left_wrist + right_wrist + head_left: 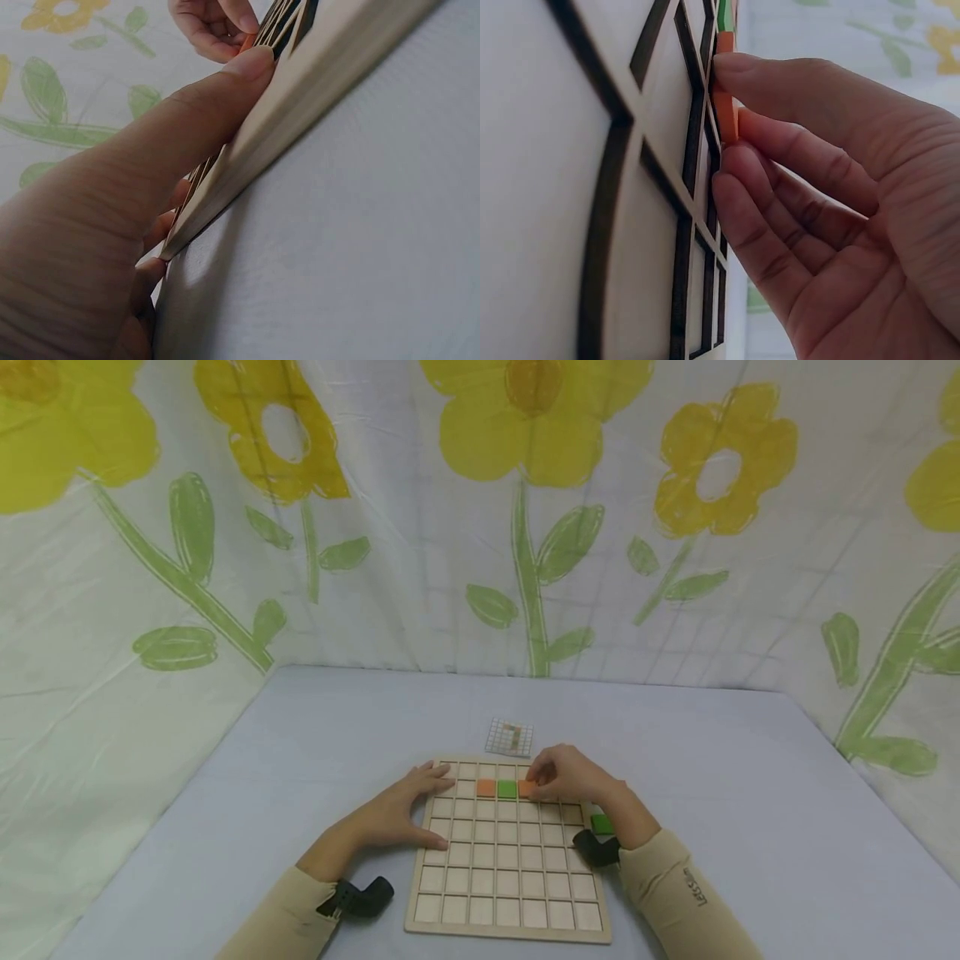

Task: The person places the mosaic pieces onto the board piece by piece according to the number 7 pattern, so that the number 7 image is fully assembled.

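Note:
A square wooden grid board (pixel 496 883) lies on the table. In its second row from the far side sit an orange tile (pixel 486 788) and, beside it, a green tile (pixel 507 789). My right hand (pixel 573 774) pinches another orange tile (pixel 726 112) between thumb and fingers, at the cell just right of the green one. In the right wrist view that tile stands partly proud of the grid. My left hand (pixel 397 810) rests along the board's left edge, fingers spread, with the thumb (pixel 251 64) on the frame.
Past the board's far edge lies a small card (pixel 510 737) printed with a grid and a coloured pattern. A loose green tile (pixel 602 824) is right of the board, close to my right wrist. A flower-printed curtain (pixel 405 568) hangs behind the table.

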A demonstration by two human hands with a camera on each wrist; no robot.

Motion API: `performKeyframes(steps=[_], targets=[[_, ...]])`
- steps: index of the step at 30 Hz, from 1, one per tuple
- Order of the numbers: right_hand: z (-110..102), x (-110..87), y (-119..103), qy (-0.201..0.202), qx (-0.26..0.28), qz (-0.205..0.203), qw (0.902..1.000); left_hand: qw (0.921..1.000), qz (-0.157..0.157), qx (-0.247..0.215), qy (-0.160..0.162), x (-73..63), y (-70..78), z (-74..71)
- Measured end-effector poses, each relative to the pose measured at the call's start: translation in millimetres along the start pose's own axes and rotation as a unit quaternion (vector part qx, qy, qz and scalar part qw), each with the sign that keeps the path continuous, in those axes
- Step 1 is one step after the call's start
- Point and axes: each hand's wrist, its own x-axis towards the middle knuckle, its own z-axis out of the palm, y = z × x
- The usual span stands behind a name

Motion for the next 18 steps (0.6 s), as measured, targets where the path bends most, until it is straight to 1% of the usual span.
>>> performKeyframes(steps=[10,18], targets=[[0.4,0.0,-1.9,0.003,-0.01,0.018,0.9998,1.0,0.007,0.001,0.0,-0.5,0.4,-0.5],[-0.5,-2.2,-4.9,0.002,-0.014,0.005,0.9999,0.9999,0.017,0.001,0.0,-1.9,0.8,-1.4]])
